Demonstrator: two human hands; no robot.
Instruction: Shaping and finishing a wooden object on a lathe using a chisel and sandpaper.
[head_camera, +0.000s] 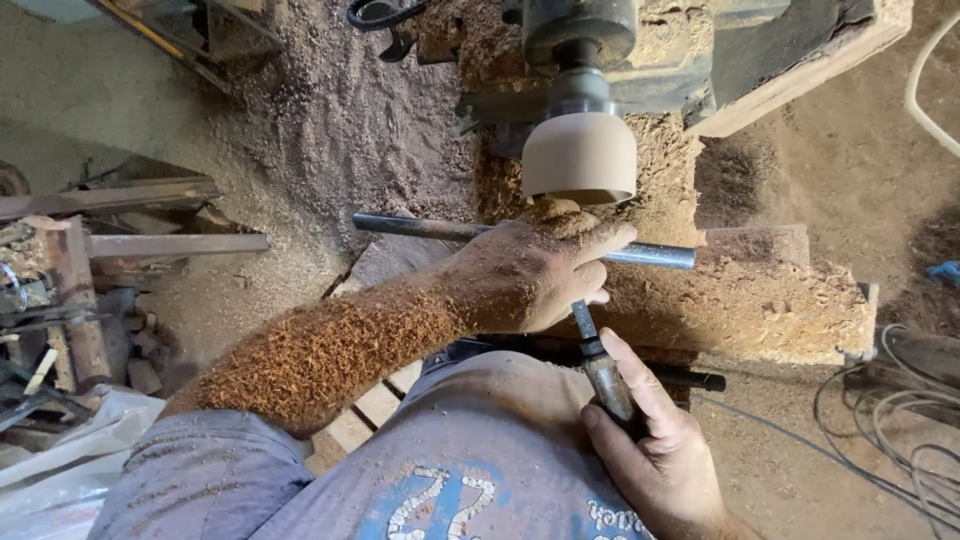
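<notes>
The right hand (655, 455) is closed around the handle of a turning chisel (600, 360), whose blade is pinned under the curled, dust-caked left hand (535, 275) on the steel rest bar (420, 228). The wooden bowl blank (580, 155), mounted on the lathe, is already rounded outside; hollowing cannot be judged. No containers are seen, only heaped sawdust (760, 300).

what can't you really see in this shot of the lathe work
Head view:
- Cutting tip of the turning tool: hidden behind the left hand.
- Open mouth of the wooden bowl: faces down, hidden by that hand.
- Right hand: wrist cut off by the bottom edge.
- Lathe head: cut off by the top edge.
</notes>
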